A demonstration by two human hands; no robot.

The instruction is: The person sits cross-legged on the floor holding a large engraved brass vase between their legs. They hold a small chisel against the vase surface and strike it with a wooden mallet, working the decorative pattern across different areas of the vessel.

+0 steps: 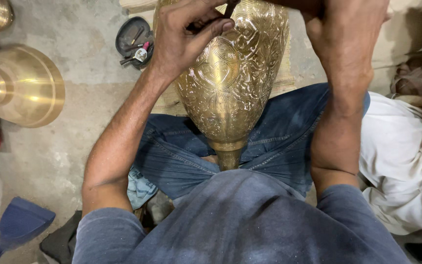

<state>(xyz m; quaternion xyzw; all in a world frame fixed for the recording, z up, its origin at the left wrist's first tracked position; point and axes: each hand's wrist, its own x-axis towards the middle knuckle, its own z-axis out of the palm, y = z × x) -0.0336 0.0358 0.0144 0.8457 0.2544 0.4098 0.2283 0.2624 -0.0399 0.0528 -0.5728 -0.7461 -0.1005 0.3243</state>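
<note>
A large engraved brass vase (230, 83) lay tilted across the person's lap, its narrow foot pointing toward the grey shirt and its broad body reaching out over the woven mat (282, 80). The left hand (184, 36) pressed on the upper body of the vase, its fingers pinched narrowly around a thin dark engraving tool (229, 10) whose tip met the metal. The right hand (345, 34) was raised beside the vase at the frame's top edge; whether it gripped anything I cannot tell, since its fingers were cut off from view. To my judgement, the rounded, polished surface could let the tool tip skid and score a stray line across the pattern, and the vase, resting only on the blue jeans (181, 146), could roll sideways. A plain brass dome-shaped piece (23, 85) stood well apart on the concrete floor (84, 44), and a small dark tray of tools (134, 41) lay near the mat.
</note>
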